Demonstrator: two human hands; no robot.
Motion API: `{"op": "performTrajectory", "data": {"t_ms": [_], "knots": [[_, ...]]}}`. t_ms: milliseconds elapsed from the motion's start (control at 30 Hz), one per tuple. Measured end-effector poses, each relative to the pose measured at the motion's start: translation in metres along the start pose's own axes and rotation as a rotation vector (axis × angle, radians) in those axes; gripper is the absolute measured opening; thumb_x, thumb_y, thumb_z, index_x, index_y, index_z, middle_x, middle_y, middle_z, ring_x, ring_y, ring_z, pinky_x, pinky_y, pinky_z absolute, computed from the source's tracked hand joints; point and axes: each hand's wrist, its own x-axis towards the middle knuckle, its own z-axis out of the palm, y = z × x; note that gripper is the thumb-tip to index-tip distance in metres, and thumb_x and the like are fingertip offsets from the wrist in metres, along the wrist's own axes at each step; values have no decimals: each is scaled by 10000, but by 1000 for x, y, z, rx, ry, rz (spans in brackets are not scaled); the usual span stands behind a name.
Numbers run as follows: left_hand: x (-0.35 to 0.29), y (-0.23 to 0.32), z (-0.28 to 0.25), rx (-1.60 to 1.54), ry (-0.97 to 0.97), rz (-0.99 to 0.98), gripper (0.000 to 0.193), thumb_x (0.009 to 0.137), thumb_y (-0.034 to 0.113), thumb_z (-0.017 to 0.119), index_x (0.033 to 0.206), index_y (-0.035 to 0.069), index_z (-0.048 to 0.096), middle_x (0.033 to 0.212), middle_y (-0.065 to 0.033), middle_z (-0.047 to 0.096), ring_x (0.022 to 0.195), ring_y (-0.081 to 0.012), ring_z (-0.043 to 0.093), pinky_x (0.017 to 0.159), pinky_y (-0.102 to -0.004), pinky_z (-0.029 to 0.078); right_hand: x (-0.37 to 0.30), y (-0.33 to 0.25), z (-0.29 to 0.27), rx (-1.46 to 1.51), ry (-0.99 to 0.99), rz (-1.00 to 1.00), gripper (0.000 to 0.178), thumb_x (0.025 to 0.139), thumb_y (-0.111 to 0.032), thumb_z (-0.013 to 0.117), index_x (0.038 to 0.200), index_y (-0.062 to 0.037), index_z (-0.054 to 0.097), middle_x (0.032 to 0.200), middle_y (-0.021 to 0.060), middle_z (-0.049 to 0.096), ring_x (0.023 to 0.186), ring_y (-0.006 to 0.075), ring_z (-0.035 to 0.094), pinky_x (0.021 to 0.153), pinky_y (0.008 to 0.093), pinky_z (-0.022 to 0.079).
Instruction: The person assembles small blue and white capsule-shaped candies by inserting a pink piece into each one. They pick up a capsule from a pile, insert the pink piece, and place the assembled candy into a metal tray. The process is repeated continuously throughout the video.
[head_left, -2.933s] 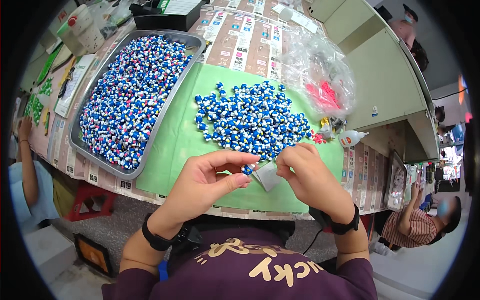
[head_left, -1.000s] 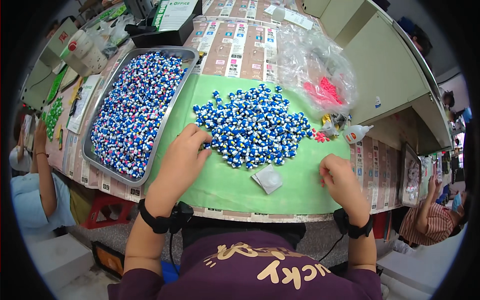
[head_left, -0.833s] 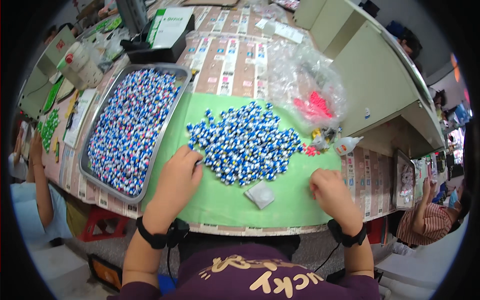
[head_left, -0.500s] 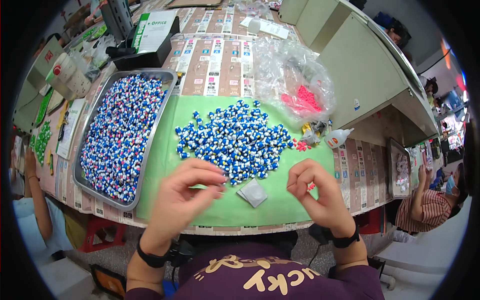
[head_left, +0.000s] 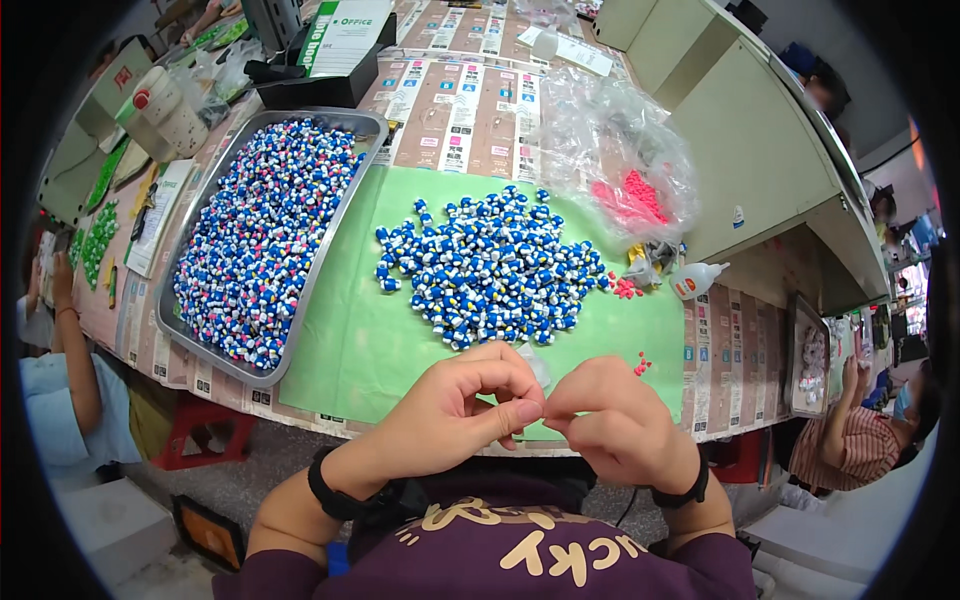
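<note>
My left hand (head_left: 455,408) and my right hand (head_left: 622,415) meet over the near edge of a green mat (head_left: 350,375). Fingertips of both are pinched close together; whatever they hold is too small or hidden to name. Just beyond them, a small pale square piece (head_left: 538,362) is partly covered by my fingers. A loose pile of small blue-and-white figure-like pieces (head_left: 485,265) lies on the mat. Tiny pink bits (head_left: 642,364) rest by my right hand, and more pink bits (head_left: 627,288) sit at the pile's right side.
A metal tray (head_left: 328,255) full of similar pieces, some with pink, stands left. A clear plastic bag (head_left: 610,125) with pink bits inside and a small white squeeze bottle (head_left: 697,280) are at right. Beyond stands a grey cabinet (head_left: 770,150). Other people sit on both sides.
My hands have come together from apart, and their fingertips now meet in front of the pale square piece. The whole view has shifted slightly.
</note>
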Motion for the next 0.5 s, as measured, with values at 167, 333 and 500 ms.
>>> {"op": "performTrajectory", "data": {"t_ms": [167, 333, 500], "knots": [[0, -3, -3, 17, -22, -88, 103, 966, 65, 609, 1025, -16, 634, 1008, -51, 522, 844, -100, 591, 690, -243, 559, 7, -5, -10, -168, -193, -54, 127, 756, -55, 612, 853, -50, 530, 995, 99, 617, 873, 265, 617, 768, 374, 485], [-5, -2, -10, -4, 223, 3, 128, 938, 9, 605, 1059, -14, 640, 1073, -76, 562, 917, -133, 620, 745, -267, 573, 12, 16, -10, -109, -152, 189, 173, 723, 37, 599, 807, -49, 476, 906, 104, 589, 819, 293, 577, 731, 368, 460], [-16, -1, -37, 119, 375, 153, 215, 907, -36, 621, 1120, -25, 651, 1145, -98, 592, 989, -162, 635, 820, -289, 566, 15, 26, -1, -190, -244, 348, 202, 725, 106, 545, 810, -55, 458, 791, 74, 509, 758, 289, 508, 735, 367, 386]]}}
